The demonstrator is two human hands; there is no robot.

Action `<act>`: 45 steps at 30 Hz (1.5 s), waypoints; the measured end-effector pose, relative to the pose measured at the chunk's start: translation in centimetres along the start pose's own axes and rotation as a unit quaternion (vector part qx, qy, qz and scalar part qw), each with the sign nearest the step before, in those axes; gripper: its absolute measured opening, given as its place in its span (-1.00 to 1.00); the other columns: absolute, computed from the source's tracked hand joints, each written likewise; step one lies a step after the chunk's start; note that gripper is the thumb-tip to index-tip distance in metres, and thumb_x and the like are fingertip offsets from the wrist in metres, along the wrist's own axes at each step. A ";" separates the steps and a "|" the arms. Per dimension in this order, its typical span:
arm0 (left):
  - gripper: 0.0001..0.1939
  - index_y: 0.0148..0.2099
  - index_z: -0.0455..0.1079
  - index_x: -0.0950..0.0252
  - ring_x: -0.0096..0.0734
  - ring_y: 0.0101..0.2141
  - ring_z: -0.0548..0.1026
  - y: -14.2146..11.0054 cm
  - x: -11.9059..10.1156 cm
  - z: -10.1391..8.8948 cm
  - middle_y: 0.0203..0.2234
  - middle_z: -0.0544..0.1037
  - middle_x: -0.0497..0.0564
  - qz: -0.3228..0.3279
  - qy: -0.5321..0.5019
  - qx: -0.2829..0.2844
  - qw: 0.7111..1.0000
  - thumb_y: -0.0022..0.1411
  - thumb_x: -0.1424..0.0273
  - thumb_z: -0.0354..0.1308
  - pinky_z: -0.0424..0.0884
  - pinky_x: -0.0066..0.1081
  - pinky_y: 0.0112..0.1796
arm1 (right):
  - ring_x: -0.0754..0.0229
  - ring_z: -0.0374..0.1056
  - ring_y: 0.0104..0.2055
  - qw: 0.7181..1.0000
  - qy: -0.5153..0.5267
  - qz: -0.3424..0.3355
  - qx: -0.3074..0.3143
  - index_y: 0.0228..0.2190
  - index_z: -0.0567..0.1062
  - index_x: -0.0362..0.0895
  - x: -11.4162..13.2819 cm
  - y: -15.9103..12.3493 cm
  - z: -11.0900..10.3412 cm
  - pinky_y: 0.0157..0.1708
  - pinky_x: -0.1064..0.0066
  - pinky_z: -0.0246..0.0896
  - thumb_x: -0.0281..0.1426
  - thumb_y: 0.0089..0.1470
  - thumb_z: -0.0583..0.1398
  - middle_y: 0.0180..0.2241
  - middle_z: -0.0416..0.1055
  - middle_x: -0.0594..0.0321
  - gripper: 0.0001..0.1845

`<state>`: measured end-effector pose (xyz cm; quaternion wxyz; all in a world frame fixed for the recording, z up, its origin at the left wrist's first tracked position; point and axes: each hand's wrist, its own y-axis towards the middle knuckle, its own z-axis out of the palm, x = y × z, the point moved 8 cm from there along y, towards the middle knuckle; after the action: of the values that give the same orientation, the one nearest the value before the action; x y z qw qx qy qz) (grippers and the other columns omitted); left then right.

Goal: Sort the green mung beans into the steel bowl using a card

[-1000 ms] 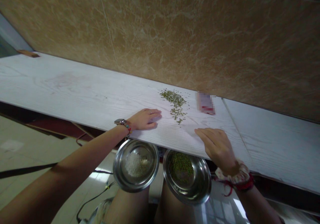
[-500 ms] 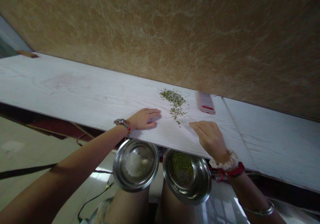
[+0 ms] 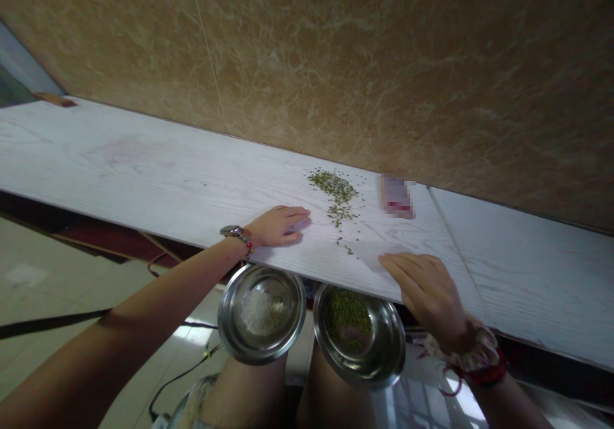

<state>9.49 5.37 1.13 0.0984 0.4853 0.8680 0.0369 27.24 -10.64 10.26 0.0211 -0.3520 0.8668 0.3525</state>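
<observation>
My left hand [image 3: 281,226] lies flat on the white tabletop, fingers stretched out, just left of the green beans. Those small beans, mung beans by their look [image 3: 334,187], form a loose heap mixed with whitish grains, with a trail of strays toward the front edge. My right hand [image 3: 425,283] is closed, its fingers pressed together over what looks like a thin pale card [image 3: 371,256], hard to tell from the tabletop. A few beans lie just left of the card. Below the edge, one steel bowl [image 3: 228,330] holds white grains; another steel bowl [image 3: 391,352] holds green beans.
A phone [image 3: 397,195], partly pixelated, lies at the back of the white tabletop [image 3: 158,173], right of the heap. Behind rises a brown marbled wall [image 3: 307,64]. Both bowls sit over my thighs, against the table's front edge. A dark cable [image 3: 180,378] runs along the floor.
My right hand first moved left and away from me toward the beans, then back right and toward me. A few beans have shifted toward the front edge. My left hand has stayed put.
</observation>
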 end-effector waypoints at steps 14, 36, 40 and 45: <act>-0.59 0.11 0.25 0.27 -0.22 0.10 0.32 0.0 0.1 0.1 0.18 0.29 0.12 0.001 0.004 -0.001 1.000 0.27 0.24 -0.04 0.21 -0.26 0.06 | 0.19 0.37 -0.21 1.000 0.015 0.012 0.009 -0.01 0.37 -0.18 0.1 -0.8 0.3 -0.22 0.32 0.19 -0.68 0.09 -0.02 -0.28 0.53 0.16 -0.54; -0.61 0.11 0.26 0.23 -0.23 0.10 0.31 0.1 0.1 0.2 0.18 0.28 0.07 -0.004 -0.005 -0.004 1.000 0.27 0.25 -0.03 0.19 -0.25 0.07 | 0.20 0.38 -0.21 1.000 0.006 -0.011 0.022 -0.15 0.43 -0.20 1.4 -0.7 -1.7 -0.21 0.32 0.19 -0.62 0.17 -0.05 -0.30 0.54 0.15 -0.67; -0.60 0.11 0.26 0.26 -0.23 0.11 0.31 0.1 0.1 0.1 0.19 0.28 0.09 -0.007 -0.001 -0.001 1.000 0.27 0.26 -0.03 0.19 -0.25 0.07 | 0.19 0.38 -0.22 1.000 -0.005 0.001 0.010 -0.14 0.43 -0.21 0.8 -0.6 -1.4 -0.23 0.33 0.19 -0.67 0.13 -0.06 -0.31 0.53 0.15 -0.62; -0.59 0.11 0.27 0.28 -0.22 0.11 0.31 0.1 0.1 0.2 0.19 0.27 0.10 -0.008 0.001 0.004 1.000 0.26 0.26 -0.03 0.20 -0.24 0.07 | 0.19 0.37 -0.24 0.999 0.008 -0.014 0.028 -0.19 0.44 -0.23 1.6 -0.7 -1.3 -0.24 0.33 0.20 -0.57 0.20 -0.04 -0.32 0.53 0.14 -0.71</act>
<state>9.54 5.48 0.96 0.0958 0.4786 0.8722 0.0326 26.79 -12.76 10.37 0.0292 -0.3662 0.8715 0.3249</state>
